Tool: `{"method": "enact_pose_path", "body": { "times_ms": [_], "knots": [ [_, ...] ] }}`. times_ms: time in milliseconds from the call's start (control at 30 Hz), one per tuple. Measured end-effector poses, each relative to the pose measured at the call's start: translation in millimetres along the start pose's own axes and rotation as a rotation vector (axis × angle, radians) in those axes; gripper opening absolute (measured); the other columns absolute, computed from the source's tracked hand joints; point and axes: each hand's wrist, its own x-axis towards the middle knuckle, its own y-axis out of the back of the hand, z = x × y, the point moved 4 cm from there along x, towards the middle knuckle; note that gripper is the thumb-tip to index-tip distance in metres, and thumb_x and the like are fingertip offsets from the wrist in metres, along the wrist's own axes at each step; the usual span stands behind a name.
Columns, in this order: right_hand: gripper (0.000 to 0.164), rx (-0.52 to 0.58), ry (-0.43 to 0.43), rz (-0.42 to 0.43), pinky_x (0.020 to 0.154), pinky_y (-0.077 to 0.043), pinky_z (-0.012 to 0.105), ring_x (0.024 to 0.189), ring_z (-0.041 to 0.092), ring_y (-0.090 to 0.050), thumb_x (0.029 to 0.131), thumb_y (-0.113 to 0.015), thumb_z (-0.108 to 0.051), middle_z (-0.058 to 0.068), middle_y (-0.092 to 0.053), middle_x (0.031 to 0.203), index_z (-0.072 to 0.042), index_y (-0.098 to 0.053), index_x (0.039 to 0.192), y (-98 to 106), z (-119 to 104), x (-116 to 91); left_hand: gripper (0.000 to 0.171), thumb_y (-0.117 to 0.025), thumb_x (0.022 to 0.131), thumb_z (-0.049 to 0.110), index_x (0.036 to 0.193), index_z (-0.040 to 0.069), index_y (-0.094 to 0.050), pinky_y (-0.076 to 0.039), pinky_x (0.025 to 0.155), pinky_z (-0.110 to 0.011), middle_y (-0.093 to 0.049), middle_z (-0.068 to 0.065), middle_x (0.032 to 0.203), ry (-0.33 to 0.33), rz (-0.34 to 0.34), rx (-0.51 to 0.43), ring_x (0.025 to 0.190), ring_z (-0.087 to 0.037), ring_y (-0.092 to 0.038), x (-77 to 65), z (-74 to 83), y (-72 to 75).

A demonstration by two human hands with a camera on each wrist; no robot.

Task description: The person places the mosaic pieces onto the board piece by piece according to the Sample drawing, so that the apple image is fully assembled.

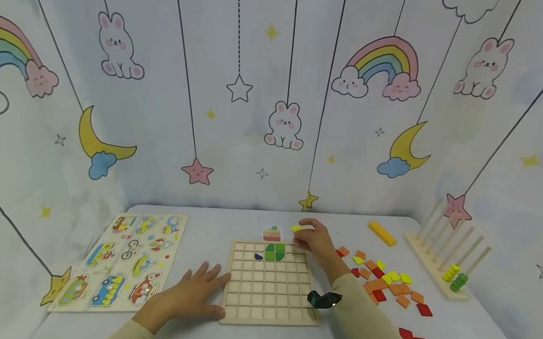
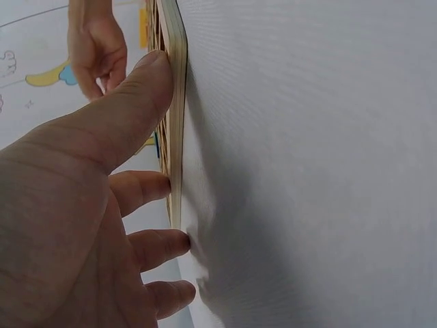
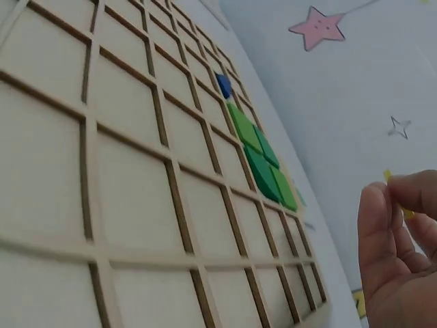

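Observation:
A wooden grid board [image 1: 266,300] lies flat on the white table. My left hand [image 1: 197,294] rests beside it with fingers spread, and in the left wrist view the thumb [image 2: 147,85] and fingertips touch the board's side edge. Past the board's far right corner, my right hand [image 1: 316,242] pinches a small yellow tile [image 1: 295,228] between thumb and fingertips, held above the surface. Several green tiles [image 1: 270,255], some with a rounded side, sit together in the far cells. A small dark blue piece [image 1: 258,256] lies to their left. Just behind the board is a small picture card [image 1: 273,233].
Loose red, orange and yellow tiles [image 1: 403,301] are scattered right of the board. Behind them lies a yellow bar [image 1: 382,233]. A wooden peg rack [image 1: 436,267] with yellow and green beads stands far right. A vehicle puzzle board [image 1: 123,259] lies at left.

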Motion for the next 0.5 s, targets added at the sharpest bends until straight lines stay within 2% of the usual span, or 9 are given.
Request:
{"method": "enact_pose_path", "body": {
  "times_ms": [100,267,400,500],
  "knots": [
    [0.038,-0.065,-0.013,-0.066,0.071,-0.062,0.027,0.076,0.016,-0.069,0.096,-0.066,-0.002,0.021,-0.07,0.099,0.006,-0.054,0.131,-26.8,2.2,-0.6,0.09,-0.066,0.085,0.068,0.156,0.018,-0.043,-0.019,0.11,-0.082,-0.033,-0.023,0.162,0.001,-0.001,0.001,0.149,-0.056,-0.02,0.5,-0.7,0.3],
    [0.041,-0.216,-0.015,-0.253,0.073,-0.062,0.03,0.079,0.018,-0.069,0.097,-0.064,-0.002,0.022,-0.067,0.105,0.01,-0.055,0.136,-72.6,4.3,-6.1,0.09,-0.067,0.085,0.067,0.156,0.018,-0.043,-0.019,0.11,-0.082,-0.033,-0.023,0.162,0.002,0.002,0.011,0.149,-0.056,-0.02,0.9,-1.8,2.1],
    [0.038,-0.394,0.006,-0.362,0.062,-0.058,0.028,0.07,0.017,-0.066,0.096,-0.063,-0.001,0.015,-0.069,0.095,0.008,-0.059,0.133,-103.4,8.1,-11.7,0.089,-0.066,0.086,0.067,0.156,0.019,-0.042,-0.019,0.111,-0.082,-0.033,-0.022,0.163,0.005,0.002,0.011,0.149,-0.055,-0.02,2.1,-2.0,1.9],
    [0.035,-0.535,0.037,-0.408,0.056,-0.052,0.025,0.062,0.016,-0.06,0.094,-0.062,0.0,0.01,-0.069,0.086,0.004,-0.064,0.128,-121.2,10.7,-16.8,0.088,-0.067,0.086,0.067,0.156,0.019,-0.043,-0.018,0.111,-0.081,-0.033,-0.022,0.163,0.008,0.001,0.001,0.15,-0.055,-0.019,1.5,-0.5,1.7]
  ]
}}
